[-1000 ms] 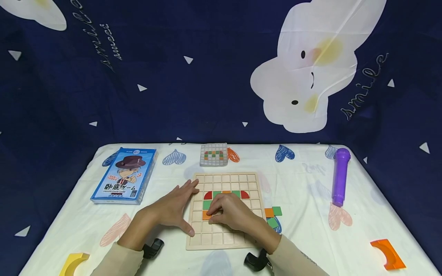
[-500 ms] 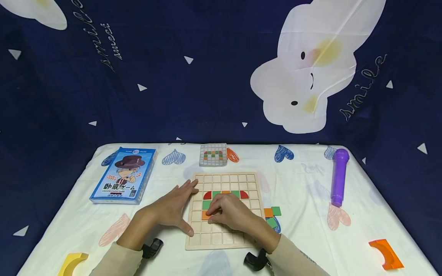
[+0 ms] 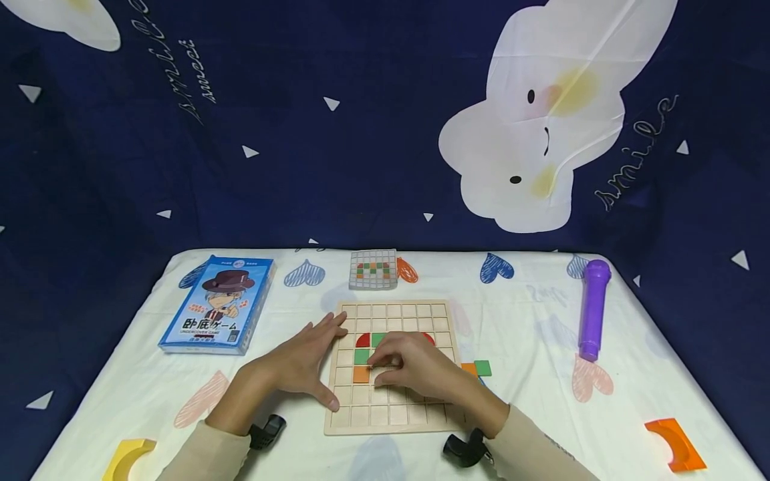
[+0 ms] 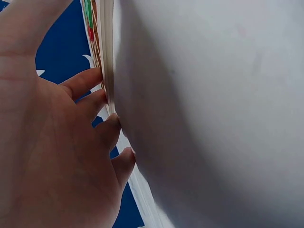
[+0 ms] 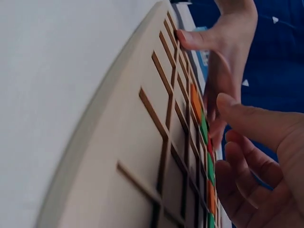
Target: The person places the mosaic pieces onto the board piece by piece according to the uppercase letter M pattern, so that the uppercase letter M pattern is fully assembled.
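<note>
A wooden grid board (image 3: 361,417) lies flat on the cloth. My left hand (image 3: 297,361) rests spread along its left edge, thumb low and fingertips high; the left wrist view shows these fingers (image 4: 111,130) against the frame's side. Over the board's middle hovers my right hand (image 3: 421,367), thumb and fingers apart with nothing between them in the right wrist view. Just left of its fingertips, an orange square tile (image 3: 361,375) sits in a cell, below a green tile (image 3: 361,357) and a red rounded tile (image 3: 363,341). The right hand hides part of the top tile row.
Loose orange (image 3: 469,368) and green (image 3: 483,368) tiles lie at the board's right edge. Behind the board is a small pattern card (image 3: 373,270). A blue game box (image 3: 218,306) stands left, a purple microphone-shaped object (image 3: 593,310) right. Yellow (image 3: 129,457) and orange (image 3: 676,444) arch blocks lie in front.
My right hand has drawn back slightly to the right, its fingers leaving the orange tile, which now shows fully in its cell. The left hand has stayed in place.
</note>
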Demonstrator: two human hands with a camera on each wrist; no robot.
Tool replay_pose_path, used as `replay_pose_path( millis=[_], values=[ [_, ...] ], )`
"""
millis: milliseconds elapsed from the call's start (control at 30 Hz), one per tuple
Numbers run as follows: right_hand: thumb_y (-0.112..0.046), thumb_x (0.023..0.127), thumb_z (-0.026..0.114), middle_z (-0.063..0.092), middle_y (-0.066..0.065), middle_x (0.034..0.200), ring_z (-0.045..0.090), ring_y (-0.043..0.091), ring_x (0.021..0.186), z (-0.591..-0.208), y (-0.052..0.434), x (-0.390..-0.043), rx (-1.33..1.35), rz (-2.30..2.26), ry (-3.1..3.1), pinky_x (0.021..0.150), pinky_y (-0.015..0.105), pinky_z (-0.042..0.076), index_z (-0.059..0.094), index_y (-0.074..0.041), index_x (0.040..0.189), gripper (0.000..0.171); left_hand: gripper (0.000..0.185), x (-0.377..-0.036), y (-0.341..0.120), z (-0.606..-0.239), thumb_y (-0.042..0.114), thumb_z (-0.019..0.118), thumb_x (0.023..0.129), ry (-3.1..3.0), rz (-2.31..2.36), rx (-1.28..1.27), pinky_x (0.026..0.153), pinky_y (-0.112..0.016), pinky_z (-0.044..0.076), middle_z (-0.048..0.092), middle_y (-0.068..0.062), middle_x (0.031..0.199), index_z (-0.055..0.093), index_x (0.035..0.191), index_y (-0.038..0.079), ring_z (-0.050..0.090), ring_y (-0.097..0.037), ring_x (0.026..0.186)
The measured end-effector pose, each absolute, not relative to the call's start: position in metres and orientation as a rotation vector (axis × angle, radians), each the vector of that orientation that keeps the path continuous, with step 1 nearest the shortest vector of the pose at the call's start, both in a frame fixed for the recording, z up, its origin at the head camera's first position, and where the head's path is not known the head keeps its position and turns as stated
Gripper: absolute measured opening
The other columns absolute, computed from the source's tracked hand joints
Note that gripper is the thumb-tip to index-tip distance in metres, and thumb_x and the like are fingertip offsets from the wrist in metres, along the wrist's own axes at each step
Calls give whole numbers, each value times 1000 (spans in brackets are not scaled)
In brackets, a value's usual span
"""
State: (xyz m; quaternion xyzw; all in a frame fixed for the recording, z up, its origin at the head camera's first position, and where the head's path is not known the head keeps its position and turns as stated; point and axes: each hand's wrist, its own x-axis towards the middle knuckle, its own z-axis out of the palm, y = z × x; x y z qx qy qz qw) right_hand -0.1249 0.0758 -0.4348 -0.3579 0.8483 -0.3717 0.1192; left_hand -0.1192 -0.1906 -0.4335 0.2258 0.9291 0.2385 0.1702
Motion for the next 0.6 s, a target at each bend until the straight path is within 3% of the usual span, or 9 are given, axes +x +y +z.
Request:
replay_pose_path(
  millis=[300, 600],
  values=[
    [-21, 86, 82, 75, -3, 109, 61, 4, 80, -428, 115, -128, -1042, -1136, 2446, 69, 18, 55, 78, -17, 109, 23, 134, -119, -190, -435, 65, 94, 49, 2640, 665, 616, 131, -60, 16, 17, -11, 173, 38, 155, 8, 13, -37, 162],
    [-16, 86, 82, 74, -3, 109, 66, 19, 86, -425, 161, -129, -1036, -1167, 2537, 69, 20, 56, 78, -15, 108, 22, 134, -120, -189, -437, 65, 95, 48, 2633, 673, 609, 132, -60, 14, 15, -9, 174, 38, 155, 9, 10, -36, 162]
  ],
)
